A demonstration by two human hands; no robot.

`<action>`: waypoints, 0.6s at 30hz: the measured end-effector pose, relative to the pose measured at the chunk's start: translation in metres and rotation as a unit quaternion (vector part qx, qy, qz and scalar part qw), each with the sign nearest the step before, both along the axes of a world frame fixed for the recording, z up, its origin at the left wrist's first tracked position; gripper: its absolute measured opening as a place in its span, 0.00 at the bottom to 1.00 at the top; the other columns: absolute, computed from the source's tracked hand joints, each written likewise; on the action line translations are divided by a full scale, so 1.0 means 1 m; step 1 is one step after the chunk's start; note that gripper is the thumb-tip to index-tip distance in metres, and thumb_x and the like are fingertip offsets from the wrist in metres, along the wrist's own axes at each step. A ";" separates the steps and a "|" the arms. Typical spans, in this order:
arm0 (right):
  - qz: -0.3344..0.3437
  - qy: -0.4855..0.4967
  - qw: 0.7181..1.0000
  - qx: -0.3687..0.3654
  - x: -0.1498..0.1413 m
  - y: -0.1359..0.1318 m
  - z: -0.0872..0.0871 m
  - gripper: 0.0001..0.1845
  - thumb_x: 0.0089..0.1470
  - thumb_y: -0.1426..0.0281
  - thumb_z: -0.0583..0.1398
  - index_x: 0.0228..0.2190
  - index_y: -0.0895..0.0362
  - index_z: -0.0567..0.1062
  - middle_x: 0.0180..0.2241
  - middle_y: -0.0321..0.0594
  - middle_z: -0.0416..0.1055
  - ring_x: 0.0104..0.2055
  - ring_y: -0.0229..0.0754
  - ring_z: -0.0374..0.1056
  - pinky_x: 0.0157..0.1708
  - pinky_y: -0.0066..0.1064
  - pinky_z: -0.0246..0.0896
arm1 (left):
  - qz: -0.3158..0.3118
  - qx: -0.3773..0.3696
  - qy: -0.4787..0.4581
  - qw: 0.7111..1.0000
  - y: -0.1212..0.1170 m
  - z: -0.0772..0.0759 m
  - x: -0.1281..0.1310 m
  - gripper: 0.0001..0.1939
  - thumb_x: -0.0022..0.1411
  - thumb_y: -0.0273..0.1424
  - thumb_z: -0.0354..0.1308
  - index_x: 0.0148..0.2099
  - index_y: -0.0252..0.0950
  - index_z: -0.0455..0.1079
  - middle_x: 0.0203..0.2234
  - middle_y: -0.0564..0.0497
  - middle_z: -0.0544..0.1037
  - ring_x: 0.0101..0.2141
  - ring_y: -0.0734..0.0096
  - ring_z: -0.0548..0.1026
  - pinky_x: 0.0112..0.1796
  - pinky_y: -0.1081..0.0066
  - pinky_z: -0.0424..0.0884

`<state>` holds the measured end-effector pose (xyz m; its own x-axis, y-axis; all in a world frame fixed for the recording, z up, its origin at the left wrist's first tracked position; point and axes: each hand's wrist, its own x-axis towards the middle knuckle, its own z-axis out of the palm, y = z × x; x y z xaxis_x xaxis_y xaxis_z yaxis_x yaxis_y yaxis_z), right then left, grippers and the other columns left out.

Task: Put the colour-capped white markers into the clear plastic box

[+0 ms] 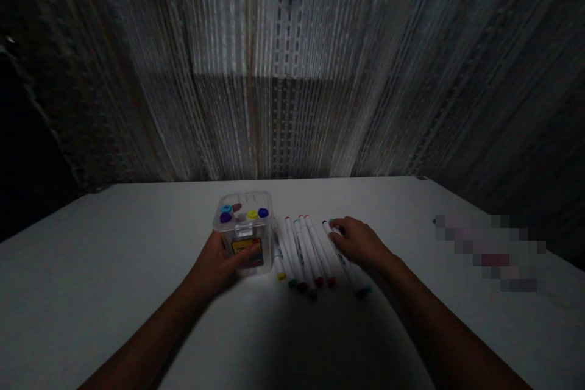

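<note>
My left hand (226, 262) is wrapped round a clear plastic box (228, 237) with a label on its front. Inside the box stand several markers, their light blue, purple, yellow and dark blue caps (263, 212) near the rim. Beside the box lies a row of white markers (307, 253) with yellow, green and red caps toward me. My right hand (359, 241) is at the right end of this row, fingers pinched on the far end of a teal-capped marker (356, 275). Next to it lies a dark-capped marker (337, 247); the fingers partly hide both.
The white table (146, 237) spreads out on both sides. At its right side lies a blurred-out, pixelated object (493, 256). A striped curtain (292, 103) hangs behind the table's far edge. The light is dim.
</note>
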<state>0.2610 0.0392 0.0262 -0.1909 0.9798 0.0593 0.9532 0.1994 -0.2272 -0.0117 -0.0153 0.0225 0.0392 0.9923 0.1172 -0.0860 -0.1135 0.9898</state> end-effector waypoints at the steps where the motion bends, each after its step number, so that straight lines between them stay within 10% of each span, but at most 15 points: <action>1: -0.001 0.002 1.000 0.003 0.000 0.000 -0.001 0.20 0.54 0.66 0.51 0.46 0.58 0.71 0.44 0.47 0.70 0.44 0.44 0.65 0.43 0.32 0.55 | -0.006 -0.001 -0.006 1.000 0.000 0.000 0.000 0.40 0.46 0.34 0.66 0.58 0.38 0.52 0.47 0.43 0.72 0.43 0.53 0.74 0.35 0.57 0.76; 18: 0.014 0.000 1.000 0.008 0.000 0.001 -0.005 0.21 0.53 0.68 0.49 0.48 0.56 0.70 0.44 0.46 0.69 0.46 0.45 0.65 0.45 0.33 0.55 | -0.013 0.003 -0.044 0.999 0.003 -0.004 0.001 0.42 0.45 0.32 0.67 0.59 0.42 0.49 0.47 0.44 0.72 0.41 0.58 0.75 0.36 0.58 0.76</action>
<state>0.2610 0.0399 0.0211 -0.2176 0.9731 0.0753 0.9475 0.2291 -0.2231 -0.0110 -0.0127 0.0186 0.0542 0.9905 0.1264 -0.1749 -0.1152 0.9778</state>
